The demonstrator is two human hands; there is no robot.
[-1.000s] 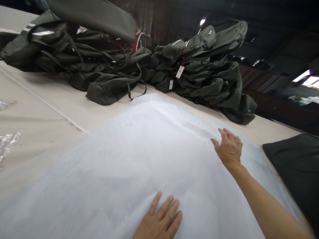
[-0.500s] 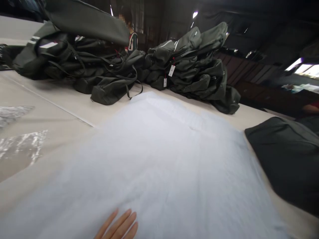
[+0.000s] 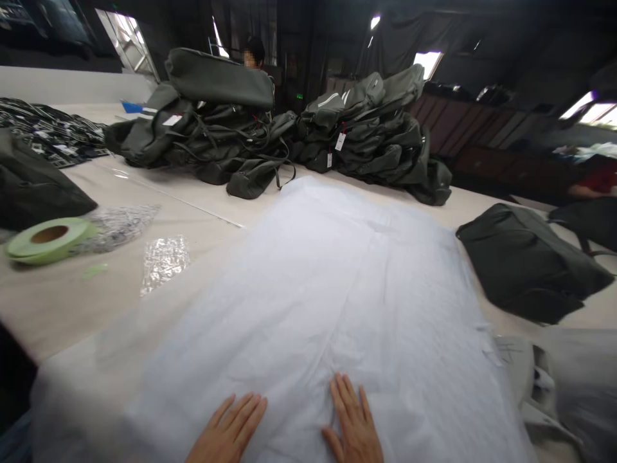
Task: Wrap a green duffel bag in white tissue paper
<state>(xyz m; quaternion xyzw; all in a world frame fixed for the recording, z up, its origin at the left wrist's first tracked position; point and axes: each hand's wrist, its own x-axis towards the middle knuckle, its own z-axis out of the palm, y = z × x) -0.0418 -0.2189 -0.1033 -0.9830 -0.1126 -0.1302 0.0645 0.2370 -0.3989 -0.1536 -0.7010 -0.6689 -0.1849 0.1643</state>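
Note:
A large stack of thin white sheets (image 3: 299,276), plastic or tissue by its look, spreads across the table in front of me. My left hand (image 3: 230,427) lies flat on its near part with the fingers stretched out. To the right of it, my right hand (image 3: 351,421) also rests flat on the sheets, fingers extended and thumb apart. Neither hand grips anything. Faint creases run through the white material near my right hand's fingertips.
Dark green bags (image 3: 216,128) are heaped at the back left, and more tagged bags (image 3: 366,135) at the back right. A dark bag (image 3: 525,257) lies to the right, beyond a grey machine (image 3: 518,366). On the left are a green tape roll (image 3: 48,239) and a clear plastic bag (image 3: 164,260).
My right hand has come into view and lies on the white sheets. My left hand stays flat near the same spot. The camera view has shifted, showing more of the table's left side.

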